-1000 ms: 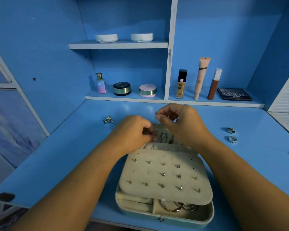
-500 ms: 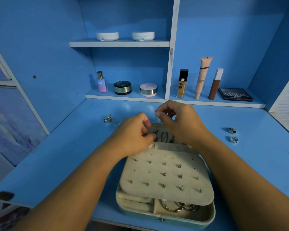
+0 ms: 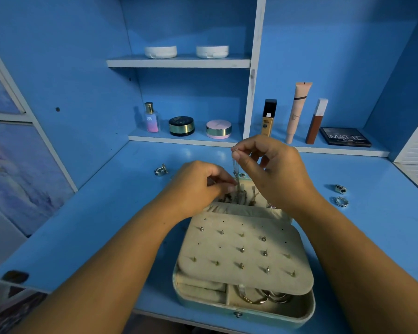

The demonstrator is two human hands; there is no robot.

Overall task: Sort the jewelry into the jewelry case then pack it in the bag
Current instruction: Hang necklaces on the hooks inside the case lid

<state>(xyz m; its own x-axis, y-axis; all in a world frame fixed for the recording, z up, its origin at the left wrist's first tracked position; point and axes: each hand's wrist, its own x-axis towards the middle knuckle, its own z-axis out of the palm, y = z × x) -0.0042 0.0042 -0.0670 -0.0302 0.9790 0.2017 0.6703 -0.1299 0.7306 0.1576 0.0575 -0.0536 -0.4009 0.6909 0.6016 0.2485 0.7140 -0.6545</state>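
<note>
Head: right hand (image 3: 273,169) and necklace (image 3: 235,168) higher

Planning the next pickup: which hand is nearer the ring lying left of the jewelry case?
Left. The left hand sits just right of the ring, pinching a chain; the right hand is farther right, beyond it, holding the chain's top.

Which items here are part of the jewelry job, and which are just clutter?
Job: case, chain pinched by left hand and right hand, ring at left, two rings at right.
Clutter: perfume, compacts, foundation, tubes, palette, white pots.
</note>
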